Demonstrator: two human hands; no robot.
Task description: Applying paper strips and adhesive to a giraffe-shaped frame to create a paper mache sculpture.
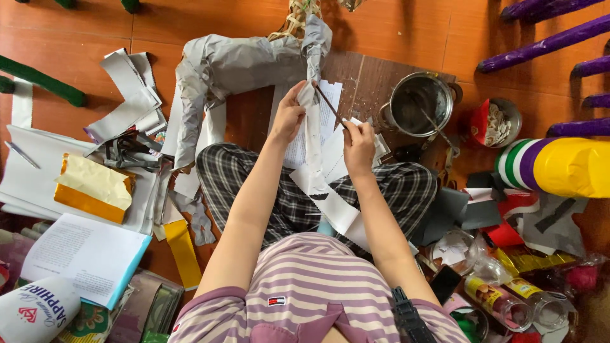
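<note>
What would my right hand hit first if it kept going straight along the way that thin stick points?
Likely the paper strip pinched by your left hand: the stick in your right hand already has its tip at it. Depth is hard to judge from above.

white bottle (35, 312) — bottom left | clear labelled jars (502, 298) — bottom right | red packet (480, 121) in bowl

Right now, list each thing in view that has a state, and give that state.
Left hand: pinching the paper strip.
Right hand: gripping a thin brush.
Thin brush: tilted, tip at the strip.
Paper strip: hanging down to the lap.
Metal pot: upright, uncovered, utensil inside.
Gold foil sheet: crumpled.
</note>
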